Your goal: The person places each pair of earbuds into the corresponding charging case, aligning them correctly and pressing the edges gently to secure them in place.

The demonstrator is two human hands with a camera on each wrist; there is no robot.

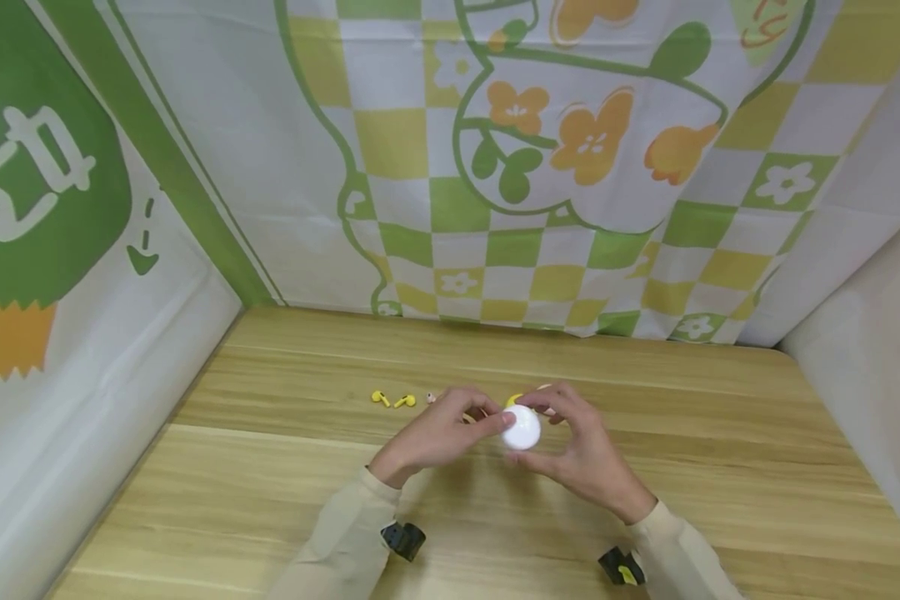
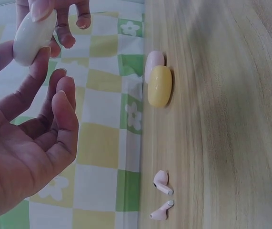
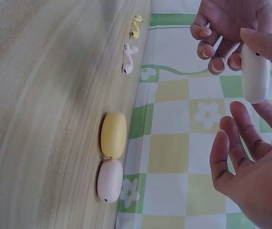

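Note:
A glossy white rounded earbud case [image 1: 523, 429] is held up over the table between both hands. My left hand [image 1: 444, 433] pinches it from the left, thumb lying on its face. The right hand [image 1: 581, 446] grips its edge with index finger and thumb on opposite sides. Its remaining fingers are spread loosely, as the right wrist view shows with the case [image 3: 256, 76] seen edge-on. Beyond the hands lie a yellow case [image 2: 160, 86] and a pale pink case [image 2: 154, 64], side by side and partly hidden in the head view.
Two yellow earbuds [image 1: 392, 400] lie on the wooden table [image 1: 285, 492], left of the hands. Beside them are two pale pink earbuds [image 2: 161, 195], mostly behind the left hand in the head view. A checkered, flower-printed cloth [image 1: 525, 250] hangs at the table's back edge.

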